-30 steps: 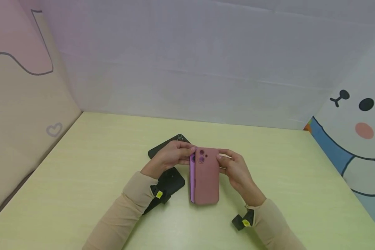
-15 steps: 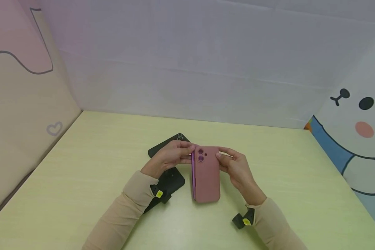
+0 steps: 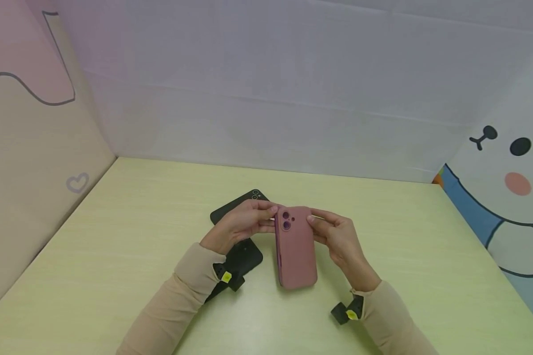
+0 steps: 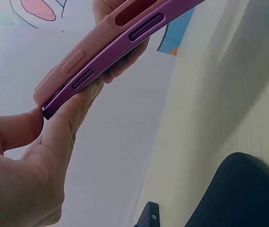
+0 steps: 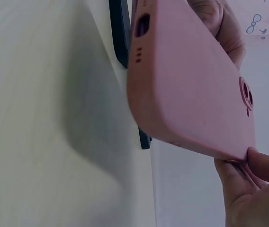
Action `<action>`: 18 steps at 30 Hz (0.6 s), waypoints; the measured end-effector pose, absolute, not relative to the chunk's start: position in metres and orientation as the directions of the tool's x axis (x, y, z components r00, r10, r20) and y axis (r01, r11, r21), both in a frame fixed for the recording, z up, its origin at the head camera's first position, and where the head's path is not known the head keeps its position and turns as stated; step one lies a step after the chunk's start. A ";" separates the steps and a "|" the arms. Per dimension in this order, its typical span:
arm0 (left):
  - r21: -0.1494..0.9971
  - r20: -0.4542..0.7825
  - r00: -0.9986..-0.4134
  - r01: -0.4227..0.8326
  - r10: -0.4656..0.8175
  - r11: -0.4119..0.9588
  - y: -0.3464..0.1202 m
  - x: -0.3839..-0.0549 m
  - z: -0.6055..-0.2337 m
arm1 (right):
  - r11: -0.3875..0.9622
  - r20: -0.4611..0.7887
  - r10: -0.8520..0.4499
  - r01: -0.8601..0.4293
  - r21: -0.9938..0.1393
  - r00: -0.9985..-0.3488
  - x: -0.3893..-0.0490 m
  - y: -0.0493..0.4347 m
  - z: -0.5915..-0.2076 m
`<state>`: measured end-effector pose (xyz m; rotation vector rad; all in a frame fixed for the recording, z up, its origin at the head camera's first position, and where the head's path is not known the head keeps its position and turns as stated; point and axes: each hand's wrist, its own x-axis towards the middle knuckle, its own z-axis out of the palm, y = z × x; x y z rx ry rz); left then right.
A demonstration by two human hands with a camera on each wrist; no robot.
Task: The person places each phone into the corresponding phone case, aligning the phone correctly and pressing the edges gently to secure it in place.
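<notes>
A pink phone case is held above the table, its back and camera cutouts facing up. Along its left side a purple phone sticks partly out of the case, as the left wrist view shows. My left hand pinches the upper left corner, thumb on top and fingers underneath. At the upper right corner my right hand pinches the case between thumb and fingers. In the right wrist view the right side of the case looks wrapped round the phone.
Behind my left hand a black phone lies on the pale table. Another black phone or case lies partly under my left wrist. A white wall stands at the back, with printed panels on both sides.
The purple strip on the left has narrowed as the case moved over the phone. The lower end of the case has swung slightly right. Both hands keep their hold.
</notes>
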<state>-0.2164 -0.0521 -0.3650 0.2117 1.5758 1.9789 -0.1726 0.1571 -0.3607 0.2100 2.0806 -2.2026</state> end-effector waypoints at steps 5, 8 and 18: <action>0.930 -0.220 -0.800 -0.345 0.558 -0.127 -0.052 -0.214 -0.362 | -0.070 -0.171 0.022 0.169 -0.983 -0.985 -0.173 0.158 -0.361; 0.932 -0.207 -0.792 -0.337 0.575 -0.129 -0.053 -0.212 -0.361 | -0.070 -0.175 0.026 0.173 -0.982 -0.984 -0.172 0.158 -0.361; 0.918 -0.196 -0.784 -0.358 0.589 -0.170 -0.052 -0.212 -0.359 | -0.073 -0.169 0.074 0.164 -0.984 -0.983 -0.172 0.157 -0.361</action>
